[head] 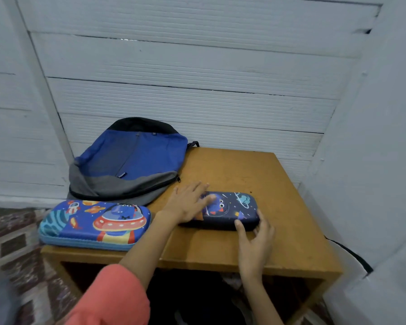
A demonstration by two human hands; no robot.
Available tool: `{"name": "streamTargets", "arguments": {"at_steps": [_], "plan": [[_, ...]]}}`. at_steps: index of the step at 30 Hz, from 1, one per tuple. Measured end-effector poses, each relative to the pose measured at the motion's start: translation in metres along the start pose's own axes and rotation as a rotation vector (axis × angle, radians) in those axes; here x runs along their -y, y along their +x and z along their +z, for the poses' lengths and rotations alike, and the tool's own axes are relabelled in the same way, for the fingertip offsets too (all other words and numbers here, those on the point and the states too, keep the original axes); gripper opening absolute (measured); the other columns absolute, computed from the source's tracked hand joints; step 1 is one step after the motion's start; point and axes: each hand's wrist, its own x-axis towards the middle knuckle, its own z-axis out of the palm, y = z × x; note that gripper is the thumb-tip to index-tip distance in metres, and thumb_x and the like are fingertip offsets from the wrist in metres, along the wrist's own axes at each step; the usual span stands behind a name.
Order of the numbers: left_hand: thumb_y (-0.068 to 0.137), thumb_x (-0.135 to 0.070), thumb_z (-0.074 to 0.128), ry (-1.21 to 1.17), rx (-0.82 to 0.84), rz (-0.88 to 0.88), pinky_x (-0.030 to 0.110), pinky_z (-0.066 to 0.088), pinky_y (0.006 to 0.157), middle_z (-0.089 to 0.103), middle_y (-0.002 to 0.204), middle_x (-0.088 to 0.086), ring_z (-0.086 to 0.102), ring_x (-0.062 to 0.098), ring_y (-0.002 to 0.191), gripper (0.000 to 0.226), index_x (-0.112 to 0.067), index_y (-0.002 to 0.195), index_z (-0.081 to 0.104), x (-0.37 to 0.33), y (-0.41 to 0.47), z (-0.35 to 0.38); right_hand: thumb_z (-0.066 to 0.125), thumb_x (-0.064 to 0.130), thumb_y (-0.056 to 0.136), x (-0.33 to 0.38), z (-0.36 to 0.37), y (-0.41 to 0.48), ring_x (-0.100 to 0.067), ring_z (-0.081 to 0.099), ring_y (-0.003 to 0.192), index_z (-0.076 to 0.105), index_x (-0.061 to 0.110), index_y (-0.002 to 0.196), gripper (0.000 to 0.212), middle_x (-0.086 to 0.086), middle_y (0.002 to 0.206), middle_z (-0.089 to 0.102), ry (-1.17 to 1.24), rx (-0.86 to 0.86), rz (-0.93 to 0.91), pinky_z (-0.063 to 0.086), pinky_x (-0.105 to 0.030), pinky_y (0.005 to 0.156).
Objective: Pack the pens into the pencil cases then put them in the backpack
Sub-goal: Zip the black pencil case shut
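Head view: left hand [188,203] is pressing flat, fingers spread, on dark pencil case [231,208] lying on table [274,181], right hand [256,245] gripping its right end, light-blue pencil case [94,225] and backpack [131,160] sitting left of it.

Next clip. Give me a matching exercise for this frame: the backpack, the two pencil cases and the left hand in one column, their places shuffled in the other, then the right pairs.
Column one
1. backpack
2. light blue case
3. dark case
4. left hand

Column two
A. flat on top of the dark case
B. near left corner of the table
C. middle of the table
D. far left of the table, against the wall

Pairs: 1-D, 2-B, 3-C, 4-A
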Motion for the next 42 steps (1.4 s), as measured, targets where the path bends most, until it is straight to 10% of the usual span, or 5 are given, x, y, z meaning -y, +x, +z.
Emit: {"name": "streamTargets", "arguments": {"at_steps": [11,19,30,42], "plan": [[0.101,-0.047,0.028,0.025,0.083,-0.069,0.043,0.032,0.108,0.043,0.144,0.007,0.043,0.026,0.128,0.051,-0.022,0.145,0.033,0.004,0.004,-0.009,0.079,0.02,0.077,0.01,-0.004,-0.005,-0.015,0.058,0.072,0.057,0.028,0.075,0.023,0.006,0.082,0.057,-0.005,-0.051,-0.052,0.053,-0.043,0.071],[0.099,-0.052,0.03,0.094,0.039,-0.168,0.033,0.038,0.08,0.054,0.13,0.008,0.053,0.025,0.113,0.049,-0.021,0.133,0.045,-0.008,-0.002,-0.013,0.072,0.023,0.084,0.005,-0.005,-0.002,-0.011,0.06,0.099,0.065,0.022,0.099,0.017,0.007,0.105,0.059,-0.035,0.065,-0.014,0.052,-0.038,0.09],[0.096,-0.052,0.041,0.281,-0.081,-0.247,0.03,0.041,0.068,0.065,0.103,0.007,0.059,0.025,0.097,0.046,-0.014,0.108,0.064,-0.022,-0.018,-0.014,0.052,0.061,0.088,0.007,-0.006,0.005,-0.004,0.029,0.14,0.041,0.03,0.145,0.065,0.016,0.152,0.034,-0.112,0.416,0.083,0.024,-0.037,0.118],[0.091,-0.042,0.06,-0.388,0.022,-0.277,0.022,0.048,0.048,0.063,0.078,0.002,0.064,0.013,0.057,0.03,-0.015,0.08,0.053,-0.031,-0.044,0.0,0.055,0.082,0.068,0.005,-0.009,0.011,-0.001,0.049,0.125,0.046,0.046,0.137,0.078,0.022,0.139,0.049,0.161,0.466,0.283,0.044,-0.045,0.105]]}}
